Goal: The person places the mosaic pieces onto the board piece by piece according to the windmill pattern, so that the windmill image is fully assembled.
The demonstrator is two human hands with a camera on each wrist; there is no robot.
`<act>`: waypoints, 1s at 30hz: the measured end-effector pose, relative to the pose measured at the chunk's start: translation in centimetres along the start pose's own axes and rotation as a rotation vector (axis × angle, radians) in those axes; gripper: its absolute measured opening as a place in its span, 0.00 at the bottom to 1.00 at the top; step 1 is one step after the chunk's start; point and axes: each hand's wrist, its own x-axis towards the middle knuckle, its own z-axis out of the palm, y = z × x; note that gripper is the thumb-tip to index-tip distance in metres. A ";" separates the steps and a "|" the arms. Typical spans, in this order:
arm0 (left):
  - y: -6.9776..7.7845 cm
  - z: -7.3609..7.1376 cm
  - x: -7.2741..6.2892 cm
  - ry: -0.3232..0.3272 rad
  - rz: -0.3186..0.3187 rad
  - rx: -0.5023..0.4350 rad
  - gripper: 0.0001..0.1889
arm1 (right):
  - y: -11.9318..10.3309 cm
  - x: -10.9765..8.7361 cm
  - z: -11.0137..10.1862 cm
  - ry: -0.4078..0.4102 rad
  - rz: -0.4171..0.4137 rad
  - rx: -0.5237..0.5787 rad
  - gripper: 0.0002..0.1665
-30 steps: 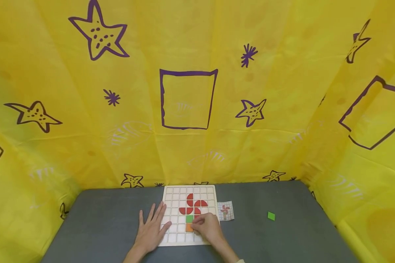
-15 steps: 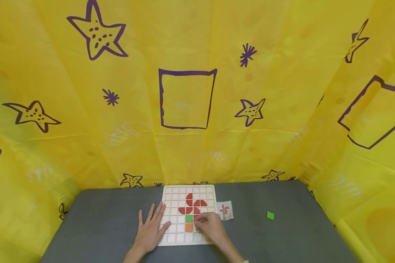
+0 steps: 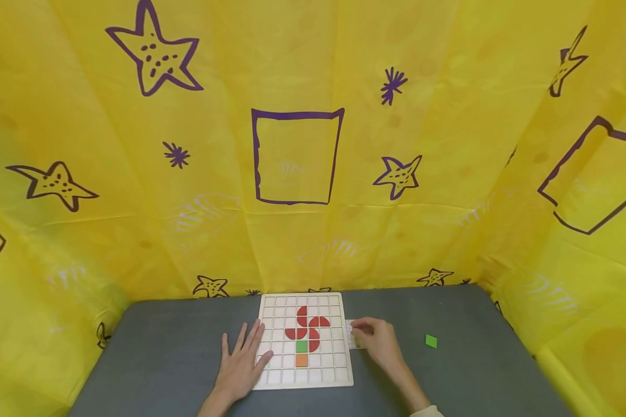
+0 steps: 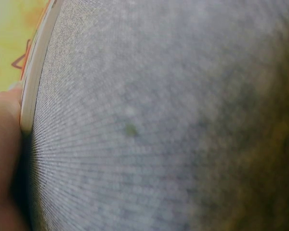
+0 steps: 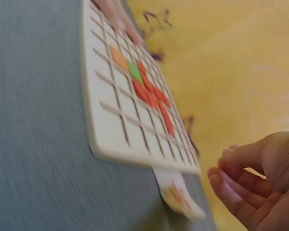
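A white gridded board [image 3: 281, 376] lies on the grey table. Red curved pieces [image 3: 313, 334] form a pinwheel on it, with a green square [image 3: 302, 346] and an orange square [image 3: 302, 360] in line below. My left hand [image 3: 238, 364] rests with spread fingers on the board's left edge. To the right of the board, my right hand [image 3: 378, 341] hovers over a small printed card [image 3: 356, 343], partly covering it. In the right wrist view its fingers [image 5: 231, 192] are loosely bent with nothing between them, and the card [image 5: 176, 195] lies against the board's edge.
A green diamond-shaped piece [image 3: 431, 341] lies on the table [image 3: 475, 370] to the right of my right hand. Yellow fabric [image 3: 297, 243] with purple drawings rises behind the table and along both sides.
My right hand has left the orange square and moved right, off the board to above the card. The orange square stays in its cell. The left hand keeps its place.
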 end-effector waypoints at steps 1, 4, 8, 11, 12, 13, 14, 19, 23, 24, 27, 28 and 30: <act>0.0 0.0 0.0 0.000 -0.001 0.000 0.36 | 0.3 0.1 -0.6 0.019 0.007 -0.009 0.04; 0.0 0.1 0.0 -0.001 -0.001 0.002 0.36 | 1.2 0.3 -2.5 0.064 0.033 -0.036 0.04; 0.0 0.1 -0.1 0.004 0.000 -0.006 0.36 | 2.2 0.3 -4.5 0.088 0.027 -0.096 0.06; -0.2 0.3 -0.2 0.023 0.012 -0.010 0.36 | 2.7 0.3 -5.7 0.083 0.025 -0.130 0.07; -0.3 0.4 -0.2 0.030 0.015 -0.010 0.36 | 2.9 0.3 -6.1 0.078 0.029 -0.144 0.08; -0.4 0.5 -0.2 0.039 0.018 -0.011 0.36 | 3.1 0.3 -6.5 0.071 0.032 -0.158 0.08; -0.5 0.7 -0.2 0.051 0.025 -0.008 0.36 | 3.4 0.2 -6.9 0.067 0.038 -0.172 0.08; -0.6 0.9 -0.2 0.057 0.026 -0.005 0.36 | 5.7 -0.3 -8.5 0.078 0.060 -0.270 0.11; -0.4 0.7 0.0 0.017 0.008 -0.011 0.37 | 7.6 -0.7 -9.9 0.080 0.087 -0.346 0.12; -0.3 0.5 0.0 0.008 0.004 -0.014 0.37 | 7.8 -0.8 -10.2 0.074 0.091 -0.356 0.12; -0.6 0.8 0.0 0.029 0.013 -0.009 0.37 | 8.2 -1.0 -11.1 0.045 0.117 -0.375 0.13; -0.6 0.9 0.0 0.039 0.014 -0.005 0.37 | 8.3 -1.0 -11.4 0.032 0.123 -0.375 0.13; -0.7 0.9 0.0 0.043 0.017 -0.007 0.37 | 8.4 -1.0 -11.9 0.000 0.136 -0.387 0.15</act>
